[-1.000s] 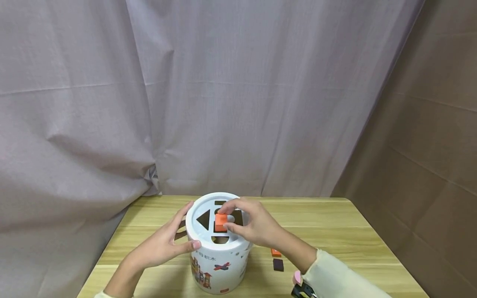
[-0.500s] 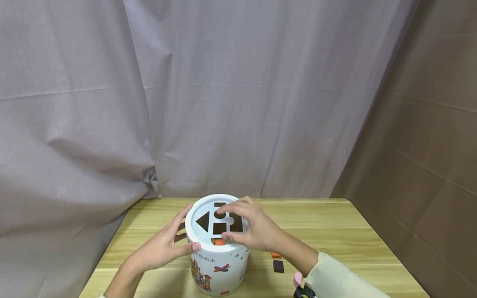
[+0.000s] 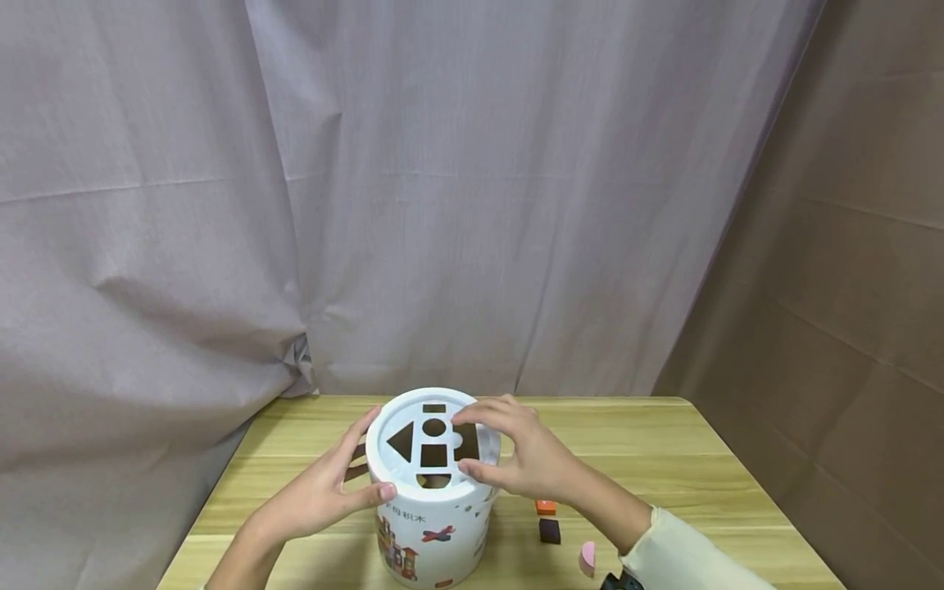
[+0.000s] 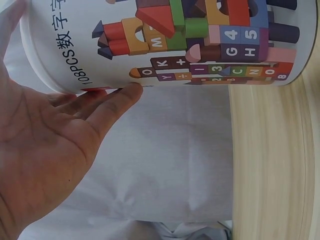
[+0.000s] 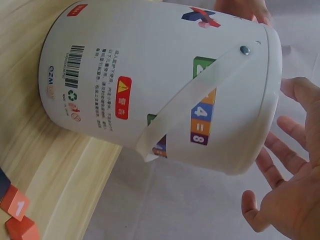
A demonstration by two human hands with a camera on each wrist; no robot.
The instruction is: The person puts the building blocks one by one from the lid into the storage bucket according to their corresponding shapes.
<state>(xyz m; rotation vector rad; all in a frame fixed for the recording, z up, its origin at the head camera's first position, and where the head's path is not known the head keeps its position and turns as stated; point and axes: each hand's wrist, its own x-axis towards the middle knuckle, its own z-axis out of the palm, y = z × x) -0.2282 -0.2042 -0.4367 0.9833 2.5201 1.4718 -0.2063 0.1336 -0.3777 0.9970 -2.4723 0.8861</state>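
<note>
- Left hand: fingers, some hidden, spread straight against the white bucket at lower centre.
- Right hand: parted, holding nothing, covering part of the lid.
- The orange block, earlier glimpsed through the lid, is out of sight.

White cylindrical bucket printed with multicoloured toy blocks, white round lid, translucent white strap handle, orange-red block bearing a white 1, blackish square block, pink half-round block, yellowish wood-grain tabletop, plain grey cloth curtain, pale cream sleeve
</note>
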